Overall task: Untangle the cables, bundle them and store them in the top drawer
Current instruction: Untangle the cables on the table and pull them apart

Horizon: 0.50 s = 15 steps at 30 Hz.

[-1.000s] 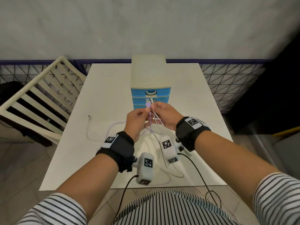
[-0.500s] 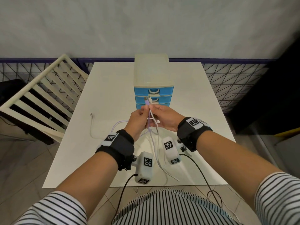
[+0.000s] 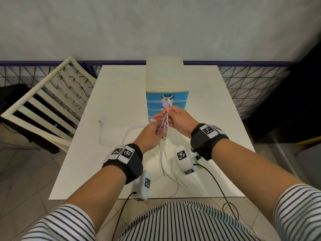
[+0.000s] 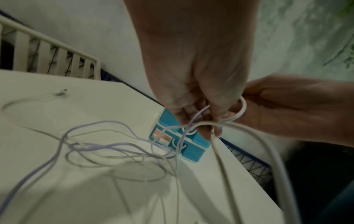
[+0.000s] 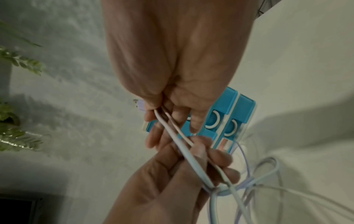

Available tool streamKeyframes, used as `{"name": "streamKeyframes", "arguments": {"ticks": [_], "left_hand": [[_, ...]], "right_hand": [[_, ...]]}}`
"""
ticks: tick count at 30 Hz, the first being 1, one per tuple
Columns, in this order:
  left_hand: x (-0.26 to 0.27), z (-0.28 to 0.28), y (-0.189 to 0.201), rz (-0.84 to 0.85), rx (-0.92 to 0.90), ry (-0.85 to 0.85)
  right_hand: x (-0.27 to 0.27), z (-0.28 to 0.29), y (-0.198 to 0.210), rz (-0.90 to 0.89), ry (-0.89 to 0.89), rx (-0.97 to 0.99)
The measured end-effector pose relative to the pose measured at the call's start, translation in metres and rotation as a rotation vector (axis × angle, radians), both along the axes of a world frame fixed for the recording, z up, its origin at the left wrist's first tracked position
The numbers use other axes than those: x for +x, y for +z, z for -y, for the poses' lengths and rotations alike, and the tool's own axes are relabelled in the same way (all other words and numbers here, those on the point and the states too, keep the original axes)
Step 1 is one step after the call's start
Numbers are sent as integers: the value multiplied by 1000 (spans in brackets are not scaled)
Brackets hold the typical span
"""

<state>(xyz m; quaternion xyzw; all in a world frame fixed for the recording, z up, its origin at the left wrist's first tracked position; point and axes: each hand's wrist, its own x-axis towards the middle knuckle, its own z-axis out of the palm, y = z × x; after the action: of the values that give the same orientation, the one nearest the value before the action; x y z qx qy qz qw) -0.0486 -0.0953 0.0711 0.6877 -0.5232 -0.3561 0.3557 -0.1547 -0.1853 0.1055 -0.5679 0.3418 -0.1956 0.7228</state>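
Thin white and lilac cables (image 3: pixel 164 125) run between my two hands above the white table (image 3: pixel 121 94). My right hand (image 3: pixel 175 119) pinches the cables just below their plug ends (image 3: pixel 166 104), which stick up in front of the drawer unit (image 3: pixel 166 94). My left hand (image 3: pixel 152 134) grips the same strands a little lower. In the left wrist view the cables (image 4: pixel 118 151) lie in tangled loops on the table. The right wrist view has the cables (image 5: pixel 184 150) crossing both palms. The unit's three blue drawers are closed.
A loose white cable end (image 3: pixel 99 122) lies on the table's left part. A cream slatted chair (image 3: pixel 45 105) stands left of the table. A wire fence (image 3: pixel 243 84) and a wall run behind it. Black camera leads (image 3: pixel 213 181) hang off the near edge.
The hands, held together before, have parted: my right hand has lifted the plug ends higher before the drawers, and my left hand has slid down the strands toward me.
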Motion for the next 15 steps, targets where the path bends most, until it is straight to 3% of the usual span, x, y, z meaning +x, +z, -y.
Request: {"name": "streamKeyframes", "arguments": {"ticks": [5,15], "left_hand": [[10,-1,-6,171,47,-1],[14,1,-10,116,250,331]], "right_hand": [[-2,4,-1,71,-120,27],[0,-1,4,-160,20,-207]]}}
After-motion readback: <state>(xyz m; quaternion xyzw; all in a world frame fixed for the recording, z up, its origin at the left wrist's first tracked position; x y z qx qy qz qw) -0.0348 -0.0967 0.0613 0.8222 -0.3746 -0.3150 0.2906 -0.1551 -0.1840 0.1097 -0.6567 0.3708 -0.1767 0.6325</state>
